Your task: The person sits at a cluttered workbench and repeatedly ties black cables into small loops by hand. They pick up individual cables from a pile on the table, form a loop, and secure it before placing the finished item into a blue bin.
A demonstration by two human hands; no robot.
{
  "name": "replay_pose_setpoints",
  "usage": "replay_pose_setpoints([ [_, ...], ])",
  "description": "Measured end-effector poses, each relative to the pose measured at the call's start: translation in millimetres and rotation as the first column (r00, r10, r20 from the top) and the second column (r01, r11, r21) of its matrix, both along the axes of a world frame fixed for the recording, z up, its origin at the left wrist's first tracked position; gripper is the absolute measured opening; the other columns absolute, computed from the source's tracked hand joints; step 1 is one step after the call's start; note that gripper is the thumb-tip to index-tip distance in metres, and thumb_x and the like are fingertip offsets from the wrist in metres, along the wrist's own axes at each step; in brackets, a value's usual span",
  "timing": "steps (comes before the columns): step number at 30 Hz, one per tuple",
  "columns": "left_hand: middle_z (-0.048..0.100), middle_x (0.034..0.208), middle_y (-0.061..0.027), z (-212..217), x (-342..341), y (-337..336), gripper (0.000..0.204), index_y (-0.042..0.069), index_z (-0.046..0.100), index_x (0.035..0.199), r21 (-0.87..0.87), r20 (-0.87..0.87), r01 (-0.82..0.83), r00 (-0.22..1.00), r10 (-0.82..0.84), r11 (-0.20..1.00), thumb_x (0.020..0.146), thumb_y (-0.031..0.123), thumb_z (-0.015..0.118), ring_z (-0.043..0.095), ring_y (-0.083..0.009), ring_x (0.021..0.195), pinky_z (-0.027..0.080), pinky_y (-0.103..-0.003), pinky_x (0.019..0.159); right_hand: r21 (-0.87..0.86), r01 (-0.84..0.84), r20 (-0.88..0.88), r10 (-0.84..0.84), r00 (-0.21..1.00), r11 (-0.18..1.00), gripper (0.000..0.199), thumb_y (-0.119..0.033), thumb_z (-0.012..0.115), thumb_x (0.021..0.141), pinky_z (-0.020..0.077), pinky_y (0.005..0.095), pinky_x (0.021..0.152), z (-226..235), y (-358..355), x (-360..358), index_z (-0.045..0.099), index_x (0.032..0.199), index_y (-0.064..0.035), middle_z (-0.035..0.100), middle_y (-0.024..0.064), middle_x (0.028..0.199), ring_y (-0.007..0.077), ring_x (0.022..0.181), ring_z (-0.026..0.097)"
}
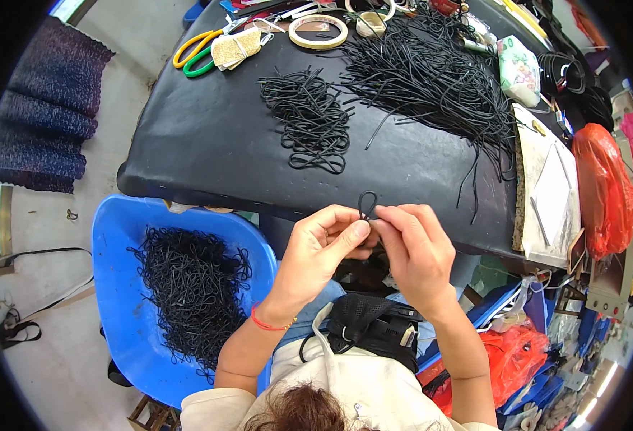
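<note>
My left hand and my right hand meet at the near edge of a black table. Together they pinch a short black cord bent into a small loop that sticks up between the fingertips. A small heap of looped black cords lies on the table beyond my hands. A larger spread of straight black cords covers the far right of the table. A red band circles my left wrist.
A blue chair at my left holds a big pile of looped black cords. Scissors with yellow and green handles, tape rolls and a red plastic bag sit around the table. A black pouch rests on my lap.
</note>
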State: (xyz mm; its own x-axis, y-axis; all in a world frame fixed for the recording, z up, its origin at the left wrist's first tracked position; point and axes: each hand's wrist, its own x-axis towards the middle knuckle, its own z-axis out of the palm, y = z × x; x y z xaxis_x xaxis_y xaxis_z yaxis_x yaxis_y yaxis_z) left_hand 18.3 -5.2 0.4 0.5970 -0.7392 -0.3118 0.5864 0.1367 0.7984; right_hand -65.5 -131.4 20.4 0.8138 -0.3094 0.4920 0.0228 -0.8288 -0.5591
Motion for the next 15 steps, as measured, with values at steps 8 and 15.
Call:
replay_pose_setpoints([
  [8, 0.06, 0.084, -0.0088, 5, 0, 5, 0.013, -0.003, 0.061, 0.095, 0.174, 0.602, 0.15, 0.766, -0.225, 0.973, 0.084, -0.001, 0.054, 0.06, -0.0131, 0.069, 0.049, -0.024, 0.063, -0.057, -0.177, -0.122, 0.169, 0.978, 0.983, 0.016, -0.003, 0.061, 0.07, 0.0409, 0.0326, 0.06, 32, -30, 6, 0.061, 0.085, -0.0043, 0.053, 0.0078, 0.079, 0.0224, 0.07, 0.051],
  [15, 0.062, 0.089, -0.009, 4, 5, 2, 0.022, -0.003, 0.057, 0.107, -0.126, 0.012, 0.009, 1.0, -0.008, 0.992, 0.086, 0.003, 0.056, 0.06, -0.0104, 0.074, 0.052, -0.023, 0.066, 0.387, -0.139, -0.161, 0.215, 0.963, 0.911, 0.01, 0.003, 0.059, 0.077, 0.0447, 0.0291, 0.057, 13, -13, 2, 0.06, 0.088, 0.0014, 0.057, 0.0103, 0.076, 0.0212, 0.064, 0.057],
])
